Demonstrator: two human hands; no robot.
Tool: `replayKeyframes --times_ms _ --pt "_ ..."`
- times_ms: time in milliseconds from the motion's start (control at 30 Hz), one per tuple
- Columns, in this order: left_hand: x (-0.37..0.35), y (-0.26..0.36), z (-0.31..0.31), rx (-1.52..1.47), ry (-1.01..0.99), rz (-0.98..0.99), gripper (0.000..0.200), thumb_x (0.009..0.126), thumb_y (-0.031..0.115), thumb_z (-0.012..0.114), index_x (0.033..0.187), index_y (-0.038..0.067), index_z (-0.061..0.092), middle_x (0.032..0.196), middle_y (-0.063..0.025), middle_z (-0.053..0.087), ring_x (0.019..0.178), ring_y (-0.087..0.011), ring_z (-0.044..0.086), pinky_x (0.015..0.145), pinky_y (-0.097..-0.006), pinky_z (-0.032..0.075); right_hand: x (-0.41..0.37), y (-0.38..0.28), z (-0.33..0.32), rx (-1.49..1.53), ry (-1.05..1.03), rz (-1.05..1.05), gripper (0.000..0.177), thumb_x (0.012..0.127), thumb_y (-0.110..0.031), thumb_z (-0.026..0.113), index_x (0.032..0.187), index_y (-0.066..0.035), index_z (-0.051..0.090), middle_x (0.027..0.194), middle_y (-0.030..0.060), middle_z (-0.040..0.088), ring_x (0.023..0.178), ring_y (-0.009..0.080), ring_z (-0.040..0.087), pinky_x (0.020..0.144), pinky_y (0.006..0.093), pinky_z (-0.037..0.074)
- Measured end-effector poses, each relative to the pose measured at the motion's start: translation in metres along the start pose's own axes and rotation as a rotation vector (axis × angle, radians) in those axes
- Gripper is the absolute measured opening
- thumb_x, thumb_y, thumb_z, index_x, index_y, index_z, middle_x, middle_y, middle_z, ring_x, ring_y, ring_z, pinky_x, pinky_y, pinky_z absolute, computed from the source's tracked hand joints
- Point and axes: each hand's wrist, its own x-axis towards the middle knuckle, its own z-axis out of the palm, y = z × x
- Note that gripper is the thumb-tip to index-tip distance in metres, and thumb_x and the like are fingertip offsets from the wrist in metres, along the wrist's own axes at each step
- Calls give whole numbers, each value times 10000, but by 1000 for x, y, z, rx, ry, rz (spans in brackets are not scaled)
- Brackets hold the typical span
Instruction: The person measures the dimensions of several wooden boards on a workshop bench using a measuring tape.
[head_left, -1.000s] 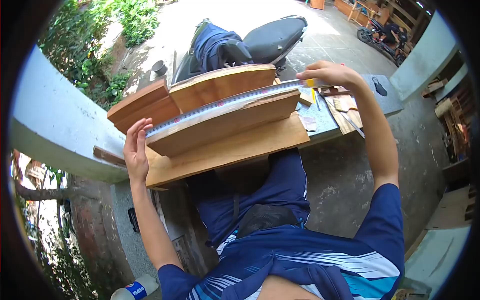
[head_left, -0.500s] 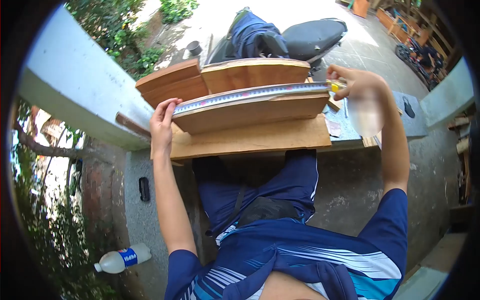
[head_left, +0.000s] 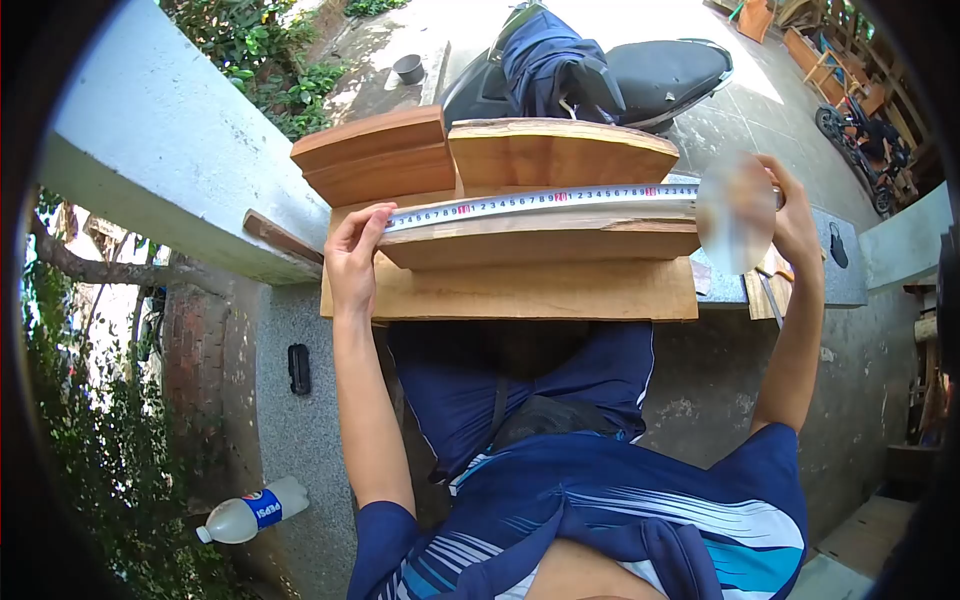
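Observation:
A white tape measure point(head_left: 545, 202) is stretched along the top edge of a wooden board point(head_left: 550, 248), its numbers facing up. My left hand point(head_left: 354, 262) pinches the tape's end at the board's left corner. At the other end my right hand point(head_left: 793, 225) is closed around the tape's case, which a blurred patch largely hides. Beneath the measured board lies a wider, flat plank point(head_left: 540, 293). Just behind the tape stand a reddish-brown wood block point(head_left: 375, 155) and a lighter wood block point(head_left: 563, 153).
A parked motorbike point(head_left: 655, 80) with dark cloth on it stands beyond the wood. To the left are a pillar point(head_left: 170, 130), a black case point(head_left: 299, 369) and a Pepsi bottle point(head_left: 255, 510) on a stone ledge. A dark object point(head_left: 838, 245) lies at the bench's right end.
The tape now lies flatter, with its numbers turned toward me. My right hand has lowered and turned at the tape's right end. The view has shifted, moving the wood rightward in frame.

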Motion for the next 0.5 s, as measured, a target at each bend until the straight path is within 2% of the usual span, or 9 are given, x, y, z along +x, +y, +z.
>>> replayKeyframes --times_ms 100,133,233,267,367,467,500 --pt "-4 -1 -5 -131 -53 -24 153 960 94 646 1058 -9 705 1111 -141 705 1023 -163 652 941 -286 494 -13 16 11 187 196 116 397 829 -309 792 1081 -72 596 909 38 673 736 82 603 615 243 486" --pt "-4 -3 -9 -162 -56 -33 142 966 82 628 1066 -1 688 1166 -173 686 1053 -188 652 943 -301 501 -20 13 19 189 281 102 353 851 -299 785 1054 -91 584 853 9 641 674 37 548 559 199 422" --pt "-11 0 -5 -254 -44 -39 131 970 82 620 1071 15 669 1213 -197 666 1077 -200 651 945 -303 500 -32 13 45 399 437 160 318 871 -277 774 1058 -98 589 842 0 626 602 0 466 503 174 334" --pt "-12 -1 -5 -263 -50 -34 125 976 89 611 1071 25 661 1252 -211 647 1096 -209 649 945 -298 499 -33 14 54 432 506 137 297 886 -286 769 1060 -117 597 779 -31 590 553 -19 397 467 173 261" --pt "-11 -6 -3 -232 -49 30 127 980 95 608 1068 23 665 1251 -209 649 1095 -200 645 945 -295 499 -39 20 70 491 620 209 351 907 -373 742 1110 -124 602 704 -64 539 534 -8 383 464 173 265" --pt "-11 -18 -8 -149 -25 53 180 997 144 593 1105 17 660 1278 -221 629 1141 -216 619 998 -341 479 -44 27 78 544 683 215 307 915 -347 738 1090 -127 615 706 -69 528 540 -7 388 465 174 281" --pt "-10 -24 -10 -124 -37 84 214 1006 185 588 1126 19 650 1310 -233 605 1180 -239 604 1020 -363 470 -43 30 80 437 697 195 296 915 -343 740 1070 -119 621 704 -68 526 539 -6 405 465 170 292"
